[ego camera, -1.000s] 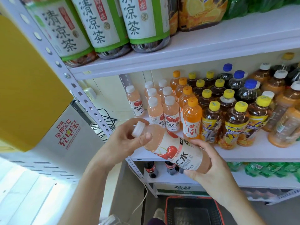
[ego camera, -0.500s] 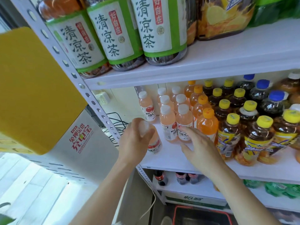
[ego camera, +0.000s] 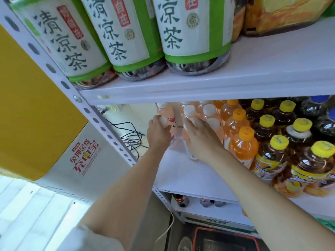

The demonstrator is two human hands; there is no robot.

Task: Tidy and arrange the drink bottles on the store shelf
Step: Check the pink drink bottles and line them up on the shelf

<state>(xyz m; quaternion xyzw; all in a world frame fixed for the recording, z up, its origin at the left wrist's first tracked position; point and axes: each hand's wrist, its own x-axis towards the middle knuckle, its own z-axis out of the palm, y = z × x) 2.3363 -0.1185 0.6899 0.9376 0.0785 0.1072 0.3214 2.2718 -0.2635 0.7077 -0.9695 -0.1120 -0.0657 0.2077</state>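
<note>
Pale pink white-capped drink bottles stand at the left of the white middle shelf. My left hand grips the top of one upright pink bottle, behind which another pink bottle stands. My right hand grips the neck and shoulder of a second pink bottle in the front row. More pink bottles stand behind it. Orange bottles with orange caps line up just right of my right hand.
Dark tea bottles with yellow caps and blue-capped bottles fill the shelf's right. Large green-labelled tea bottles sit on the upper shelf. A perforated upright, black cables, a yellow panel lie left. A red basket sits below.
The pink bottle I held lying across both hands now stands on the shelf. My left hand pushed it further back; my right hand moved onto a front pink bottle. The camera moved closer.
</note>
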